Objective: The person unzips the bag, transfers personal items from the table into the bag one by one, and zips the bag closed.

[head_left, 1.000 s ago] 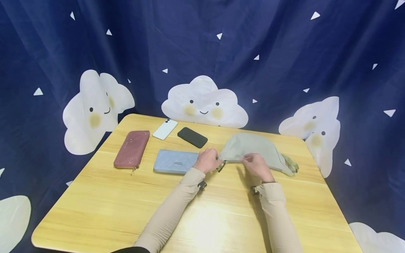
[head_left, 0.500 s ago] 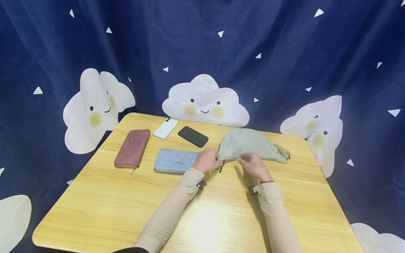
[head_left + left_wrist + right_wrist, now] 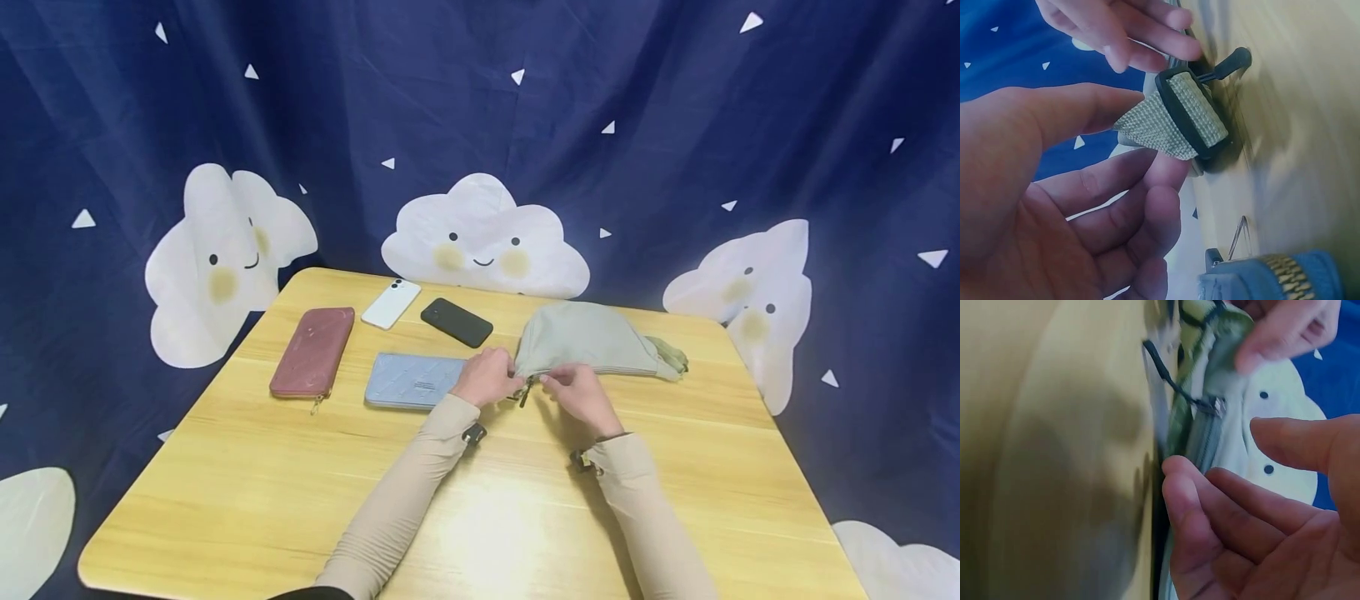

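Note:
A grey-green waist bag (image 3: 588, 342) lies at the right of the table, its zipped edge toward me. My left hand (image 3: 487, 377) pinches the webbing strap (image 3: 1157, 125) at the bag's left end between thumb and fingers. A black slider buckle (image 3: 1185, 115) sits on that strap beside the fingertips. From the zipper (image 3: 1202, 444) hangs a dark pull cord (image 3: 1163, 365), just left of my right hand (image 3: 581, 396). The right thumb and fingers are apart, with the fingertips right at the zipped edge and short of the slider.
A blue quilted wallet (image 3: 412, 379) lies by my left hand, partly covered by it. Farther left is a dark red zip wallet (image 3: 313, 352). Behind them lie a white phone (image 3: 392, 303) and a black phone (image 3: 457, 322). A cloud-print curtain (image 3: 480, 108) hangs beyond the wooden table (image 3: 300, 500).
My right hand has slid left along the zipped edge toward the pull cord. The bag has shifted slightly back and its right end has swung away from me. My left hand keeps its place.

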Action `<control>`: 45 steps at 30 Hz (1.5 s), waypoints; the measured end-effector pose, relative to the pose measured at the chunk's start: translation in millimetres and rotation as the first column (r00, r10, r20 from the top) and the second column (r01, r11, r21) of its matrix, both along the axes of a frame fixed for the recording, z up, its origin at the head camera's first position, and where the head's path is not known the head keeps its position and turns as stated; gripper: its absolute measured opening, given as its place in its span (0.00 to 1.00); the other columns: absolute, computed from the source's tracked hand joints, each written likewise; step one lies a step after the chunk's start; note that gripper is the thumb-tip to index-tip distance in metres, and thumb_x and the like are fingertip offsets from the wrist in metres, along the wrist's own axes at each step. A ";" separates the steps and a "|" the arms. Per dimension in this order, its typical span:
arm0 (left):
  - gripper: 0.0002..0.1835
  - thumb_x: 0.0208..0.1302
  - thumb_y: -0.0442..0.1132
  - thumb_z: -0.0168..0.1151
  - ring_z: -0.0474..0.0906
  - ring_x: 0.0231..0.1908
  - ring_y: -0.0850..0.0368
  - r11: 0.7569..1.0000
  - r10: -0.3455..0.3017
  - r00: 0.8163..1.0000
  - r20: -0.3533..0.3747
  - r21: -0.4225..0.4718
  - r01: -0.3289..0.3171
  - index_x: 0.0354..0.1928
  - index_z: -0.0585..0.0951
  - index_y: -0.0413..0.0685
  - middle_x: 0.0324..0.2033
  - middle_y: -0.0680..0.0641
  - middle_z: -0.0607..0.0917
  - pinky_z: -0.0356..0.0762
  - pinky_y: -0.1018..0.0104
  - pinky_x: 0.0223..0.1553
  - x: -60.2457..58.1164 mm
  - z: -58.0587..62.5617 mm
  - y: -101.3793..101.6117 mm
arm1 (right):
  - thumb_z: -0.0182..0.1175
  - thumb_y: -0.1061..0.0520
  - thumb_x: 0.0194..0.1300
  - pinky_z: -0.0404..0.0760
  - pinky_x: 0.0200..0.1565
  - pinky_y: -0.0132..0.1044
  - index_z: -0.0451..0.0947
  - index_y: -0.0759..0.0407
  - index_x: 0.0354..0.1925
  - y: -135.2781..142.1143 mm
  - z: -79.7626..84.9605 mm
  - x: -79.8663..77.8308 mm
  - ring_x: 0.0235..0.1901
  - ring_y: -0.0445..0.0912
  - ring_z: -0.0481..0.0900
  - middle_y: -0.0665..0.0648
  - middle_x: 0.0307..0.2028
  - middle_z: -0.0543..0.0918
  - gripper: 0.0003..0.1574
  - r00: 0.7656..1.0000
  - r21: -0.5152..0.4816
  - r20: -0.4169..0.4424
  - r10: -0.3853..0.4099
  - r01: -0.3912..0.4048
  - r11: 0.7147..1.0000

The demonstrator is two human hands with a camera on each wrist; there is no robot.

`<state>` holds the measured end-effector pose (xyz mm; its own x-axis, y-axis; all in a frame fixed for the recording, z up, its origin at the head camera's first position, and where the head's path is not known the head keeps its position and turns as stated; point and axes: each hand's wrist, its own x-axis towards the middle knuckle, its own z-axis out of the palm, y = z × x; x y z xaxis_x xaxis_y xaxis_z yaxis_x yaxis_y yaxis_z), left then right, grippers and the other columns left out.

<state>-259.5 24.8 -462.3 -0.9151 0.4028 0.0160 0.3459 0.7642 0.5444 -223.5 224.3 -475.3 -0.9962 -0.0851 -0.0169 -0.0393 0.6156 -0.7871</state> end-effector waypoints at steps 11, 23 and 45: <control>0.31 0.67 0.49 0.69 0.55 0.10 0.66 1.000 0.002 1.000 0.010 0.003 -0.002 0.09 0.63 0.58 0.07 0.60 0.61 0.52 0.72 0.13 -2.0 -1.4 -0.1 | 0.65 0.57 0.70 0.84 0.41 0.36 0.86 0.69 0.46 -16.4 -12.3 -3.1 0.32 0.51 0.89 0.65 0.37 0.91 0.15 0.995 -0.121 0.103 0.002 0.010 0.993; 0.31 0.66 0.49 0.69 0.57 0.10 0.66 1.000 -0.004 1.000 0.019 0.013 0.004 0.09 0.63 0.58 0.07 0.60 0.62 0.52 0.72 0.14 -0.9 -0.5 -0.2 | 0.68 0.54 0.68 0.75 0.26 0.30 0.84 0.67 0.47 -12.7 -22.1 -4.9 0.29 0.41 0.80 0.50 0.30 0.86 0.17 0.962 -0.322 0.273 0.014 0.077 0.944; 0.30 0.67 0.49 0.68 0.57 0.11 0.65 0.999 -0.002 0.999 0.047 0.036 0.001 0.10 0.64 0.58 0.08 0.60 0.61 0.52 0.71 0.15 -2.8 3.2 -3.9 | 0.65 0.63 0.69 0.85 0.32 0.30 0.84 0.73 0.47 -6.2 -20.7 -5.8 0.30 0.42 0.84 0.56 0.31 0.91 0.13 0.973 -0.323 0.228 -0.043 0.118 0.939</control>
<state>-262.3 20.9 -459.1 -0.9146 0.4041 -0.0123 0.3206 0.7434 0.5870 -229.3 218.0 -496.0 -0.9756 -0.0424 -0.2156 0.1921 0.3116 -0.9306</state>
